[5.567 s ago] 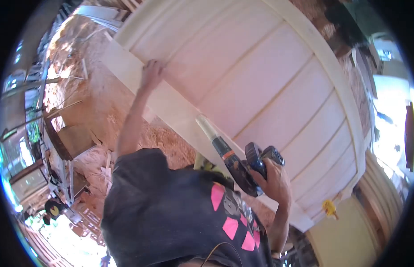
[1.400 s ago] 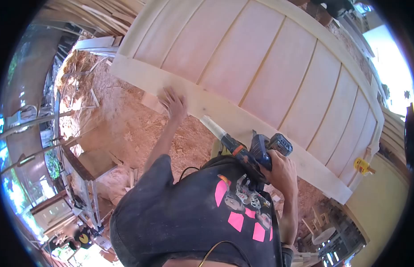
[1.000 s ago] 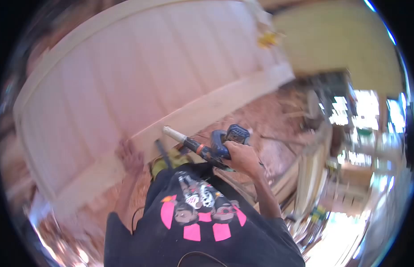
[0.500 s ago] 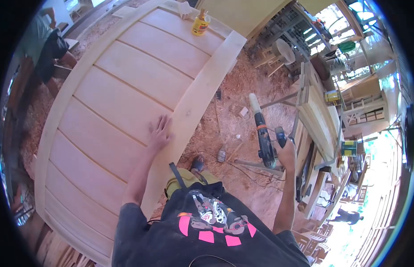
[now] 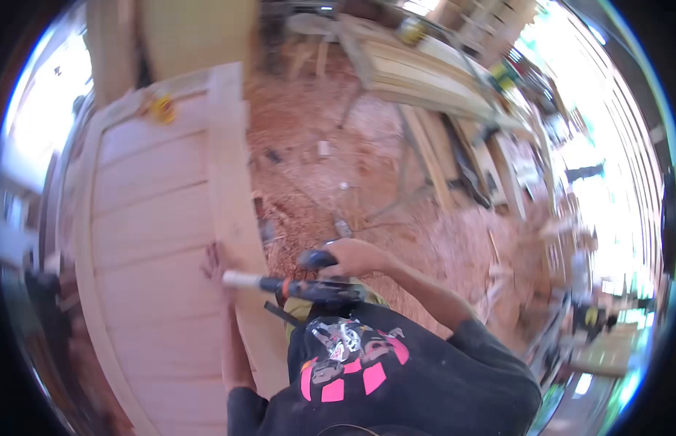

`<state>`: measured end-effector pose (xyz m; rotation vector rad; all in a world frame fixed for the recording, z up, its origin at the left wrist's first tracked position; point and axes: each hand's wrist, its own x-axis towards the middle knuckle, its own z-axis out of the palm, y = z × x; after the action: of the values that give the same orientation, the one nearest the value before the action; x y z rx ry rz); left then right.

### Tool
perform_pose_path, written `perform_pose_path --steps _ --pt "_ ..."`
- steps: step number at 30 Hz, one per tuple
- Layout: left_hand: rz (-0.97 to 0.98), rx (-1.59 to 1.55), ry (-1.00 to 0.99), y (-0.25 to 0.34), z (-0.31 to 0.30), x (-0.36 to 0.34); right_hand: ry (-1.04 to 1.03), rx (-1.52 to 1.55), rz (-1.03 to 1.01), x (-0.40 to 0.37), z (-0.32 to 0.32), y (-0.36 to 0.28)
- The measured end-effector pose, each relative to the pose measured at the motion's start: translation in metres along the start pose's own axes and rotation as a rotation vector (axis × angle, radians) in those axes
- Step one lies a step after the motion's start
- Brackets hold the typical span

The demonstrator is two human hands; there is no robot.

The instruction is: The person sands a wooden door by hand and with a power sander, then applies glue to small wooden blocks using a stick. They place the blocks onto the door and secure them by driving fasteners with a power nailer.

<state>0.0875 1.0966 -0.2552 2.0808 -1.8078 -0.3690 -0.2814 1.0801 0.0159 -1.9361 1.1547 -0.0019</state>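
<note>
A large pale wooden door panel (image 5: pixel 152 294) with grooves across it and a plain frame lies at my left. My left hand (image 5: pixel 215 263) rests on it near the right-hand frame piece, its fingers spread and holding nothing. In my right hand (image 5: pixel 354 258) is the grip of a black handheld blower (image 5: pixel 316 289) with an orange ring and a long white nozzle. The blower lies across the front of my body. Its nozzle tip points left, beside my left hand and over the panel. Motion blurs parts of the view.
A yellow container (image 5: pixel 163 108) stands at the panel's far end. Reddish shavings cover the floor (image 5: pixel 294 145), with a small bottle (image 5: pixel 342 227) on it. Boards lie on a stand (image 5: pixel 418 73) at the far right, and more timber leans below.
The blower has swung from pointing away on the right to pointing left across the panel. My view has turned rightward. My left hand is still at the panel.
</note>
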Motion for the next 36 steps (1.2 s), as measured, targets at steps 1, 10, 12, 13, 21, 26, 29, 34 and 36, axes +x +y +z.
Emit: perform_pose_path --steps 1,10,12,13,21,26,29,34,36 --pt "0.068 -0.001 -0.023 0.007 0.003 0.0 -0.046 -0.007 0.03 -0.002 0.0 -0.001" --pt "-0.119 -0.128 0.327 -0.036 0.017 -0.017 0.282 0.065 0.345 -0.035 0.021 0.073" --pt "-0.256 -0.385 0.372 -0.056 0.034 -0.016 0.336 0.046 0.416 -0.043 0.031 0.103" --pt "-0.264 -0.509 0.371 -0.06 0.033 -0.018 0.371 0.012 0.449 -0.044 0.032 0.117" --pt "-0.453 -0.51 0.357 -0.082 0.043 0.015 0.519 0.235 0.704 -0.011 0.077 0.258" --pt "-0.345 -0.109 0.396 -0.071 0.002 0.022 0.344 0.186 0.763 0.062 0.124 0.361" --pt "-0.351 -0.153 0.367 -0.069 -0.009 0.016 0.341 0.246 0.893 0.131 0.161 0.419" --pt "-0.542 -0.304 0.293 -0.081 -0.013 0.001 0.434 0.218 0.896 0.262 0.259 0.487" --pt "-0.599 -0.33 0.315 -0.071 -0.018 0.003 0.51 0.231 0.829 0.318 0.303 0.518"
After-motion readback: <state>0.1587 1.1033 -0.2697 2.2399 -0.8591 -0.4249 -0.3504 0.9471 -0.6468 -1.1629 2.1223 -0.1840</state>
